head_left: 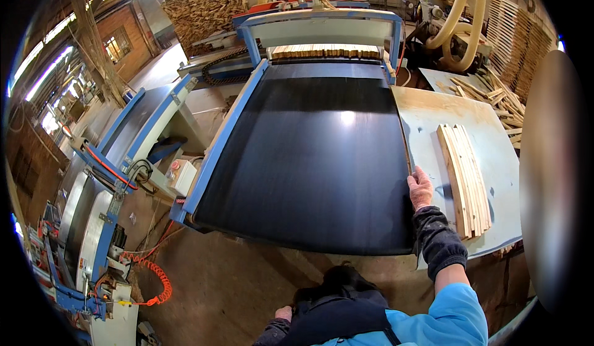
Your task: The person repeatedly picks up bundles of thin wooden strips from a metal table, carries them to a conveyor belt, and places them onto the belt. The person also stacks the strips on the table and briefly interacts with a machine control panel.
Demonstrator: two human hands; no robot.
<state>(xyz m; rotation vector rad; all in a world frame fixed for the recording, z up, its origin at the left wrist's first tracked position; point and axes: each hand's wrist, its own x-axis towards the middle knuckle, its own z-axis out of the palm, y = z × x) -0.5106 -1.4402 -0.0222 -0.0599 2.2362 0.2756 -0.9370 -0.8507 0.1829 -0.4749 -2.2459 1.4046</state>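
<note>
The right hand [421, 189], which looks gloved, rests at the right edge of the black belt [309, 166], toward its near right corner, with the fingers bent over the rim; whether they clamp it or merely lie on it, I cannot tell. The left hand [283, 313] hangs low, apart from the belt's near edge and partly hidden, so its grip cannot be told either. The wooden strips [463, 182] lie side by side on the pale table [504, 160], running roughly along its left edge, with their near ends close to its near edge — within easy reach of the right hand, I judge. Good practice here would be a light touch on the rim, with fingertips and the dark sleeve [440, 237] clear of the belt surface — a single frame cannot show whether it runs. The row of wood pieces [326, 52] at the belt's far edge deserves a steady eye.
</note>
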